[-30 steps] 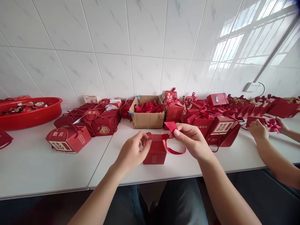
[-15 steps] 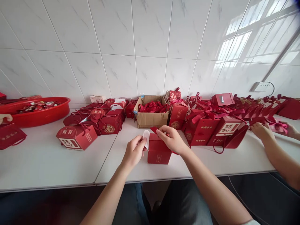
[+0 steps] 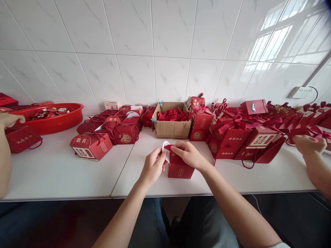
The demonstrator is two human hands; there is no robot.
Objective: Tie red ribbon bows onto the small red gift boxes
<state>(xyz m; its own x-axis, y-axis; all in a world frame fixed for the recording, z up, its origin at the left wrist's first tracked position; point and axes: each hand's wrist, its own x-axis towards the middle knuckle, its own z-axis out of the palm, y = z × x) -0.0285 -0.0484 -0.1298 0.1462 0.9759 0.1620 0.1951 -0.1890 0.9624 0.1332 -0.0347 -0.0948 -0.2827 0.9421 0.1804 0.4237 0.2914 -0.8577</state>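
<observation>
A small red gift box [image 3: 180, 171] stands on the table in front of me, its rounded white-lined flap [image 3: 166, 146] raised at the left. My left hand [image 3: 154, 164] pinches that flap between thumb and fingers. The fingers of my right hand [image 3: 188, 154] are closed on the end of a red ribbon [image 3: 168, 147], which lies against the flap above the box. Part of the box top is hidden behind my right hand.
Behind the box stands a cardboard carton [image 3: 172, 130] of red ribbons. Finished-looking red boxes [image 3: 229, 143] with bows crowd the right; more boxes [image 3: 91, 146] and a red basin [image 3: 59, 124] are left. Other people's hands [image 3: 310, 144] reach in at both sides.
My right hand has brought the ribbon end left, up against the white flap. At the left, another person's arm reaches further in toward the basin. The view has shifted slightly.
</observation>
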